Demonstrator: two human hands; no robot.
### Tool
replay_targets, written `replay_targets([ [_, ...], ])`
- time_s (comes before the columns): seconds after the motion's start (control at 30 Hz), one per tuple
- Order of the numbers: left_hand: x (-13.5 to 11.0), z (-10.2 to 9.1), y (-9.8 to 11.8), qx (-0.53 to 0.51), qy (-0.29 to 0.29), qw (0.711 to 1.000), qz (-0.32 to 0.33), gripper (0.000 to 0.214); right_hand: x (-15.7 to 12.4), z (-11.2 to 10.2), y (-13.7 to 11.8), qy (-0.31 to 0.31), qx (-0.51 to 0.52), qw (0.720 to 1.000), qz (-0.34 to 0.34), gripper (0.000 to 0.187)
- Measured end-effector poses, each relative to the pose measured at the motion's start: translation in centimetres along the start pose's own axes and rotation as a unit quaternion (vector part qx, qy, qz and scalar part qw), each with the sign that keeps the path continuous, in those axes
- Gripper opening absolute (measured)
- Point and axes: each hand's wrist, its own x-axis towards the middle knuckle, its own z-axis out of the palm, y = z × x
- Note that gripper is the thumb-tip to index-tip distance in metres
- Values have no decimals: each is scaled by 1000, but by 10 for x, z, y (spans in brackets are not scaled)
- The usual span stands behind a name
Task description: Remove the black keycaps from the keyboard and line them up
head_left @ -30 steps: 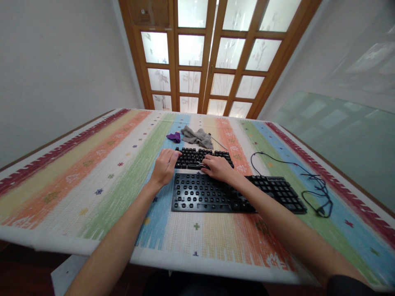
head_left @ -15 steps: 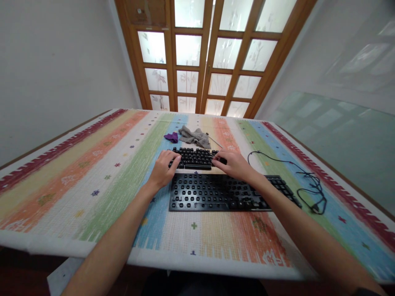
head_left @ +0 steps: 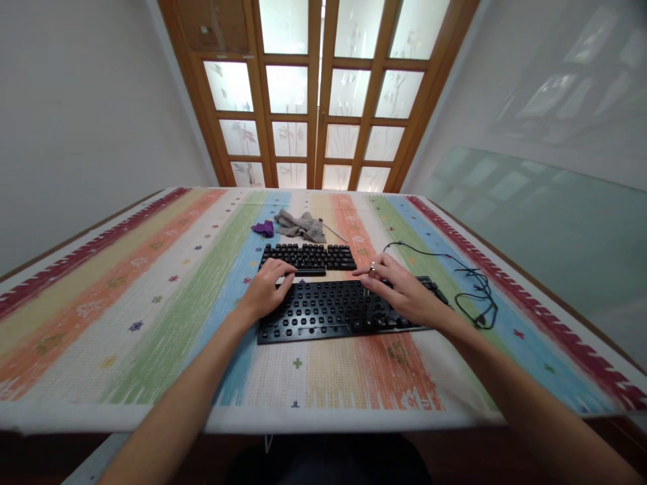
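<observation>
A black keyboard (head_left: 323, 313) with most of its keycaps off lies before me on a striped cloth. Behind it sit rows of loose black keycaps (head_left: 308, 257). My left hand (head_left: 266, 291) rests with curled fingers on the keyboard's upper left corner, fingertips near the keycap rows. Over the keyboard's right half is my right hand (head_left: 399, 289), which pinches a small metal tool (head_left: 373, 269) between thumb and fingers.
The table wears a multicoloured striped cloth (head_left: 151, 303). A grey rag (head_left: 300, 225) and a purple cloth (head_left: 263, 228) lie behind the keycaps, with a thin rod (head_left: 334, 233) beside them. The keyboard's black cable (head_left: 468, 286) coils at the right. A wooden glazed door (head_left: 308, 94) stands beyond.
My right hand has drawn back from the keycap rows to the keyboard's right half. My left hand has come down from the keycaps to the keyboard's corner. The view has shifted.
</observation>
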Motion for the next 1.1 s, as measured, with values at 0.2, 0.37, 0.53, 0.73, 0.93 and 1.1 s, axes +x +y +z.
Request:
replay_targets([
  [0.2, 1, 5, 41, -37, -79, 996, 32, 15, -23, -7, -2, -37, 43, 998, -11, 28],
  [0.37, -5, 18, 73, -55, -155, 984, 74, 14, -38, -10, 4, -38, 57, 998, 4, 29],
  [0.53, -8, 33, 90, -56, -192, 975, 95, 16, -48, -6, 9, -48, 71, 996, 8, 26],
  [0.73, -9, 41, 96, -41, -213, 973, 82, 21, -54, 7, 15, -50, 119, 991, 42, 29],
  [0.93, -14, 52, 92, -35, -212, 974, 66, 29, -58, 21, 23, -27, 179, 980, 82, 29],
  [1.1, -13, 54, 93, -35, -220, 973, 56, 28, -56, 26, 15, -28, 141, 988, 52, 25],
])
